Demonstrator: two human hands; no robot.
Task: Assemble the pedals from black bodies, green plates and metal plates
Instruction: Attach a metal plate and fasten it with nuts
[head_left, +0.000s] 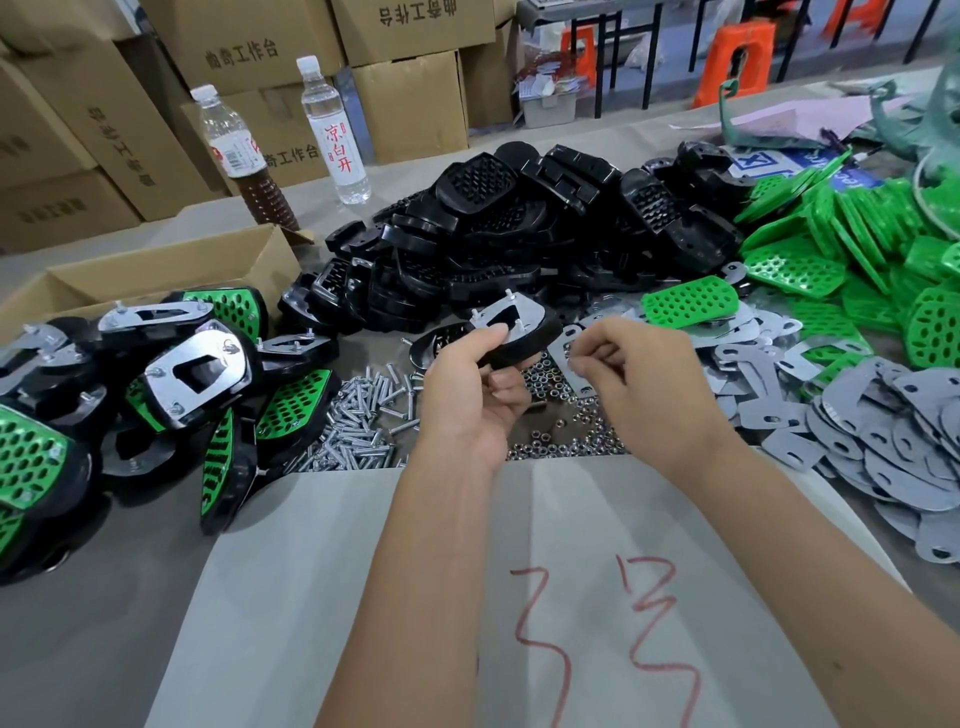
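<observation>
My left hand (470, 387) grips a black pedal body (524, 335) above the table, its metal plate (511, 316) facing up with three screw ends sticking out of it. My right hand (631, 376) hovers just right of the pedal, thumb and fingertips pinched together on something too small to make out. Below the hands lie loose nuts (558, 436) and a heap of screws (358, 421). A pile of black bodies (519, 234) sits behind. Green plates (831, 249) and grey metal plates (893, 431) are heaped at the right.
Assembled pedals (171, 384) are stacked at the left beside an open cardboard box (156, 270). Two bottles (335, 130) stand at the back before stacked cartons. A paper sheet (467, 597) with red marks covers the near table.
</observation>
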